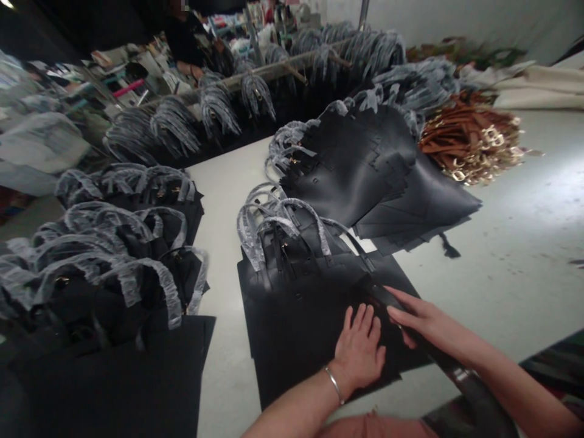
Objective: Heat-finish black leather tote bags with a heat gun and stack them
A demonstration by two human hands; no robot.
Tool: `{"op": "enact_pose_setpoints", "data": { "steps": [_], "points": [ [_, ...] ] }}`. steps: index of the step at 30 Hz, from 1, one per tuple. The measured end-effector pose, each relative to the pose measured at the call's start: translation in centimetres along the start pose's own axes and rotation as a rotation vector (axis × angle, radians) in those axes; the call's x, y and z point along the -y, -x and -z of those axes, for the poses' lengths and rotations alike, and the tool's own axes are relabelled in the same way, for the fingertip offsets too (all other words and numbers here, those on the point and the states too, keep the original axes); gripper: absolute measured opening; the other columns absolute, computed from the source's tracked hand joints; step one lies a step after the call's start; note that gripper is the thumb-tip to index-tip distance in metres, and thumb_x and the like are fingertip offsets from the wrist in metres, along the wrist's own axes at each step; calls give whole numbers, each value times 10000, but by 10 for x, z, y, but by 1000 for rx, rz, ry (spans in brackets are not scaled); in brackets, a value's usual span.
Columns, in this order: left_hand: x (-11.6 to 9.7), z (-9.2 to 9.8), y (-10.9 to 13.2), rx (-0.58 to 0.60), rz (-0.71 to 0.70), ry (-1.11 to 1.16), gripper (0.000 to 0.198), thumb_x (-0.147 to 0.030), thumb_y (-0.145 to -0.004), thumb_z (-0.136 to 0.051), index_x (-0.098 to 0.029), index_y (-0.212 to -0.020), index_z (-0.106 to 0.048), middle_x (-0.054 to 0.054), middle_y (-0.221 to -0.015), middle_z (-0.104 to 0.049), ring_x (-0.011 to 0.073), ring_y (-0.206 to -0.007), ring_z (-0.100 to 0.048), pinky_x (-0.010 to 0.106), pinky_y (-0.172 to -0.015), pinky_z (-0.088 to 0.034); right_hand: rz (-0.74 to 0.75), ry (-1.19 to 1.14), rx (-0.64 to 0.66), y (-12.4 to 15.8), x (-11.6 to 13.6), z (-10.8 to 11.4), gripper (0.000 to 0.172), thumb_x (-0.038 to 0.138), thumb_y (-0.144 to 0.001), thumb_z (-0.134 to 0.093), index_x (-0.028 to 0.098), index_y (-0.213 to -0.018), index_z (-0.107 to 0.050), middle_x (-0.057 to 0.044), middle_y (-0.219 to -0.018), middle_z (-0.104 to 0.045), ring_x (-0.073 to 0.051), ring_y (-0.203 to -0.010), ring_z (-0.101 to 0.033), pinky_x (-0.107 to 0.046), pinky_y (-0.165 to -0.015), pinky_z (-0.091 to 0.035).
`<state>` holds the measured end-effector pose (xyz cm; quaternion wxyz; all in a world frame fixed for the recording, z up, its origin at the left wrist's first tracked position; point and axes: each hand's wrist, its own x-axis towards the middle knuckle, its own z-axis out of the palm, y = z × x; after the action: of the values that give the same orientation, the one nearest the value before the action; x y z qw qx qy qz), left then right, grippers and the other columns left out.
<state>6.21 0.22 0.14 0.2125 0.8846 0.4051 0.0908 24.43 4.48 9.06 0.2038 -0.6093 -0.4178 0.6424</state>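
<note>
My left hand [360, 350], with a silver bracelet at its wrist, lies flat with fingers spread on a black leather bag panel [292, 340]. Just to its right, my right hand [413, 316] is closed around a long black strap [440, 359]. One end of this strap meets the panel near its upper right; the other runs down past my right forearm. Under and behind the panel are more black panels, with handles [314, 219] wrapped in clear plastic arching above their top edge.
On the left are stacked black bag pieces [118, 377] with plastic-wrapped handles. Black leather panels [365, 164] lie behind my hands, beside brown straps [456, 131] with gold buckles. Wrapped handles [219, 103] hang along a rail at the back, where a person [189, 42] stands. Everything rests on a pale table [524, 243].
</note>
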Motion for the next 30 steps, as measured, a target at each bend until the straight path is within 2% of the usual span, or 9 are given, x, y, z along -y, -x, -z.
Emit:
{"op": "enact_pose_setpoints", "data": {
  "steps": [3,7,10,17,20,23,26,28,30],
  "points": [
    [-2,0,1,-32,20,73,556,-416,-928,-385,-123,-1400,-363,112,-1518,-280,241,-1426,-171,487,-1172,-197,13,-13,42,-23,7,-8,658,473,-832,-575,177,-1390,-390,35,-649,-584,-106,-427,-538,-232,-438,-451],
    [23,15,8,-77,104,-2,541,-436,-931,-404,-186,-1408,-360,83,-1530,-262,253,-1424,-174,535,-1154,-193,5,-30,80,-59,13,-13,588,475,-846,-561,202,-1348,-424,26,-713,-582,-103,-391,-549,-235,-383,-463],
    [37,23,10,-68,122,-80,569,-482,-931,-399,-209,-1426,-339,90,-1534,-250,276,-1420,-176,560,-1135,-204,14,-52,37,-72,18,-14,549,465,-854,-559,201,-1322,-443,29,-703,-568,-96,-380,-547,-230,-373,-479],
    [35,20,7,-74,130,-140,593,-482,-927,-402,-205,-1444,-317,91,-1545,-216,286,-1416,-177,546,-1135,-194,-78,-51,73,-59,19,-8,567,472,-854,-569,226,-1345,-428,21,-701,-583,-101,-397,-563,-202,-340,-461],
    [34,19,7,-72,135,-139,582,-488,-941,-356,-208,-1449,-307,85,-1550,-204,282,-1424,-153,556,-1134,-190,-64,-56,79,-68,24,-12,558,457,-846,-581,224,-1336,-451,30,-665,-578,-98,-378,-546,-195,-325,-445],
    [35,18,6,-73,142,-154,592,-492,-937,-358,-206,-1453,-299,77,-1557,-178,288,-1427,-139,561,-1134,-187,23,-83,4,-87,35,-17,535,429,-815,-624,219,-1293,-506,40,-640,-573,-92,-363,-522,-199,-322,-435],
    [35,16,7,-74,142,-165,605,-475,-930,-383,-200,-1459,-284,78,-1561,-162,296,-1427,-137,566,-1131,-187,100,-108,-111,-95,40,-12,520,415,-823,-612,229,-1293,-491,51,-641,-562,-87,-385,-520,-197,-353,-449],
    [35,16,7,-75,140,-165,612,-465,-927,-394,-198,-1464,-272,80,-1561,-158,290,-1428,-132,557,-1134,-186,83,-136,-147,-89,36,-2,524,421,-829,-605,242,-1302,-470,47,-657,-571,-94,-404,-534,-201,-367,-459],
    [35,17,8,-81,140,-169,617,-451,-921,-414,-202,-1466,-267,77,-1561,-159,284,-1429,-130,546,-1139,-185,9,-162,-130,-79,29,8,526,426,-824,-614,243,-1295,-470,36,-665,-588,-105,-407,-546,-211,-361,-464]
  ]
}}
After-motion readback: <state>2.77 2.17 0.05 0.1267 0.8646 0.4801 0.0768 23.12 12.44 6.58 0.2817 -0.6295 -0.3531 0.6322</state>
